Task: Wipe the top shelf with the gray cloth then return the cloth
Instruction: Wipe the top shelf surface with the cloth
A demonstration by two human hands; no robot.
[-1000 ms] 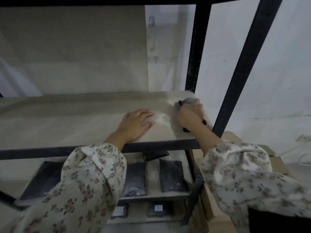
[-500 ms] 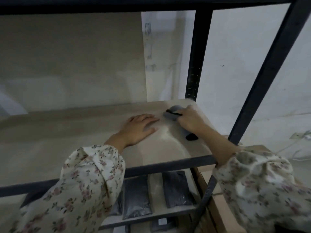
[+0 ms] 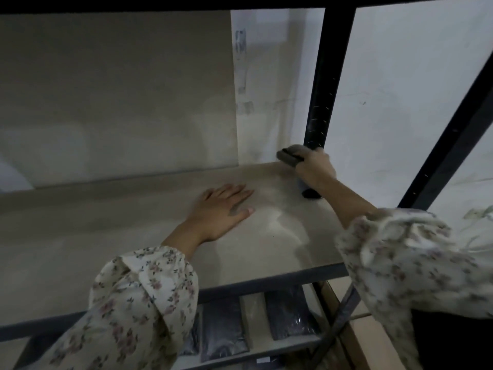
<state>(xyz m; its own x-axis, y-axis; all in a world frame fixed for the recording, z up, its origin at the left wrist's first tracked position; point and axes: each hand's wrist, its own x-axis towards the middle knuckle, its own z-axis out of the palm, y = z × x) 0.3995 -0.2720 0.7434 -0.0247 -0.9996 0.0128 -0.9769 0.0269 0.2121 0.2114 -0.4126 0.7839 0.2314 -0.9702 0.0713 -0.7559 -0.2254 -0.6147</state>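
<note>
The pale shelf board [image 3: 120, 236] spans the view at chest height. My right hand [image 3: 314, 169] is closed around the gray cloth [image 3: 289, 155] at the shelf's far right corner, against the rear black post. A dark end of the cloth [image 3: 309, 194] shows below my wrist on the board. My left hand [image 3: 221, 209] lies flat on the shelf, palm down, fingers spread, a little left of the cloth and holding nothing.
A black upright post [image 3: 325, 84] rises at the back right and a slanted black bar [image 3: 450, 137] crosses the right side. Dark flat packets [image 3: 224, 329] lie on the lower shelf. A cardboard box [image 3: 373, 340] stands at the lower right. A wall closes the back.
My right hand has pushed the cloth from the shelf's near right part back into the far right corner. My left hand stays flat in place. The view has tilted downward.
</note>
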